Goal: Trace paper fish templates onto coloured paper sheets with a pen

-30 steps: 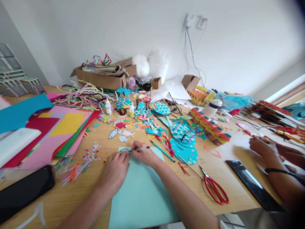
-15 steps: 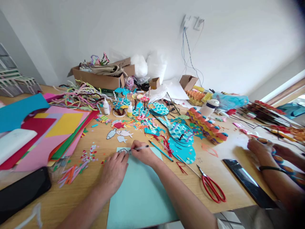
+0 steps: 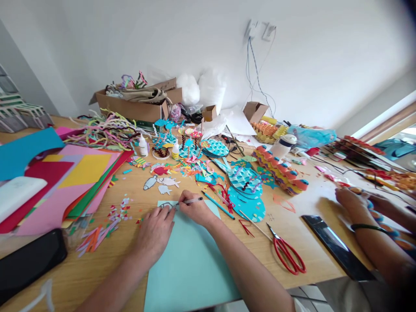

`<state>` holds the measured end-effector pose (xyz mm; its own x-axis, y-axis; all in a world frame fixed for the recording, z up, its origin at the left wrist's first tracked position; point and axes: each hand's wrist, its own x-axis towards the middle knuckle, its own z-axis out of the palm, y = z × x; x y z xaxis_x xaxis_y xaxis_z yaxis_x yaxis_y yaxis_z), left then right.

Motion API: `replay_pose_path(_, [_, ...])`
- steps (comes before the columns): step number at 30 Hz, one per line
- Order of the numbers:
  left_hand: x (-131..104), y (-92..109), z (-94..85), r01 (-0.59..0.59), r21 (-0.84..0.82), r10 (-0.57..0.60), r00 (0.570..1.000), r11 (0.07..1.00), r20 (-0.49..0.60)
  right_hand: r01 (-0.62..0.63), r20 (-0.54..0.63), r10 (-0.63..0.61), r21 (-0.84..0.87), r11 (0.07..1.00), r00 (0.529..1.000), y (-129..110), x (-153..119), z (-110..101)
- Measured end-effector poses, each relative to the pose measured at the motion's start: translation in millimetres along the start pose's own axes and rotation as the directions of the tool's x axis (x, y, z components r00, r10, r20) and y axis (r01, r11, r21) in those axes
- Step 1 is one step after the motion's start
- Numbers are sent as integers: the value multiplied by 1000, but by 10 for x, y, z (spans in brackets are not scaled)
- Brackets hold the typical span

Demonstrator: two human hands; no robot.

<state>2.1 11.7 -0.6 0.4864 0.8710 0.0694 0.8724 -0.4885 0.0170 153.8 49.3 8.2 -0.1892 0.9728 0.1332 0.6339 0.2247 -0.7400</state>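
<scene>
A pale turquoise sheet of paper (image 3: 191, 268) lies on the table in front of me. My right hand (image 3: 194, 211) grips a pen (image 3: 193, 200), its tip hidden, beside a dark fish outline (image 3: 166, 205) at the sheet's top edge. Flat on the sheet's left side, with fingers stretched out next to the drawing, is my left hand (image 3: 157, 229). Just beyond the sheet are several cut-out paper fish, among them a grey one (image 3: 150, 182). A blue pencil (image 3: 219, 206) lies to the right of my right hand.
Red-handled scissors (image 3: 287, 253) and a dark phone (image 3: 336, 247) lie at the right, near another person's hands (image 3: 352, 201). Coloured paper sheets (image 3: 81, 182) and a black phone (image 3: 32, 260) occupy the left. Glue bottles (image 3: 143, 146) and a cardboard box (image 3: 130, 105) stand farther back.
The whole view has shifted slightly, so things appear a little farther left. Both of my hands stay in nearly the same place on the paper.
</scene>
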Motion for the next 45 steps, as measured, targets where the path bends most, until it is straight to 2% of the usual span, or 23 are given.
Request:
replay_pose_path(18, [-3, 4, 9, -2, 4, 2, 1000, 1000, -22, -37, -36, 36, -13, 999, 999, -3, -24, 0])
replay_pose_path(45, [-24, 8, 11, -1, 3, 1, 1000, 1000, -27, -4, 40, 8, -90, 996, 999, -121, -159, 5])
